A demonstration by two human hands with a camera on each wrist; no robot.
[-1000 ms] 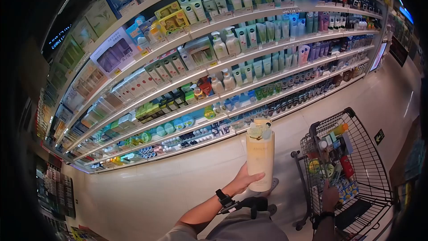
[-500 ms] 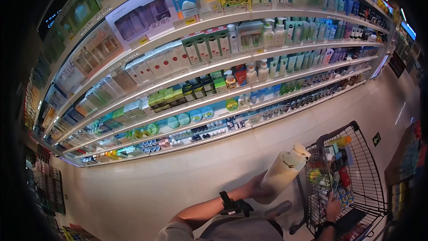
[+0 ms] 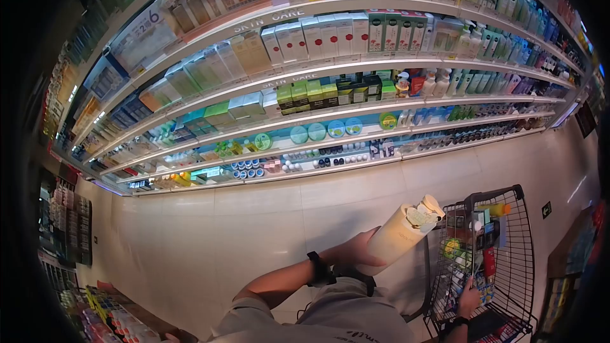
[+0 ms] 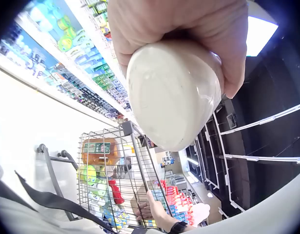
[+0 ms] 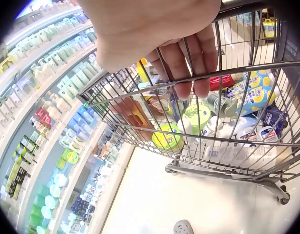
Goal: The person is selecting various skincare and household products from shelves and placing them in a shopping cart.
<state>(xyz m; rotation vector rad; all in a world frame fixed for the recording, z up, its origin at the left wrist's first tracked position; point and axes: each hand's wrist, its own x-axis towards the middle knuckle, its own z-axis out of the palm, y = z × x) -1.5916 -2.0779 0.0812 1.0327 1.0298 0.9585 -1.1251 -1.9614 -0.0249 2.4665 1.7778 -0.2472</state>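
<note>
Left fingers [image 4: 235,78] grasping bottle [image 3: 401,236]; right fingers [image 5: 176,63] gripping cart [image 3: 517,191]; goods [image 5: 254,95] caged inside; shelves [image 3: 270,20] ahead.

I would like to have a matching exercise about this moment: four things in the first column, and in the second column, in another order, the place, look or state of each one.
Column 1
1. the pale bottle
2. the cart
3. the red item
4. the shelves

Column 2
A. inside the cart, among other goods
B. lettered SKIN CARE along the front edge
C. held in the left grip
D. built of dark wire mesh

Right pairs: 1-C, 2-D, 3-A, 4-B
</note>
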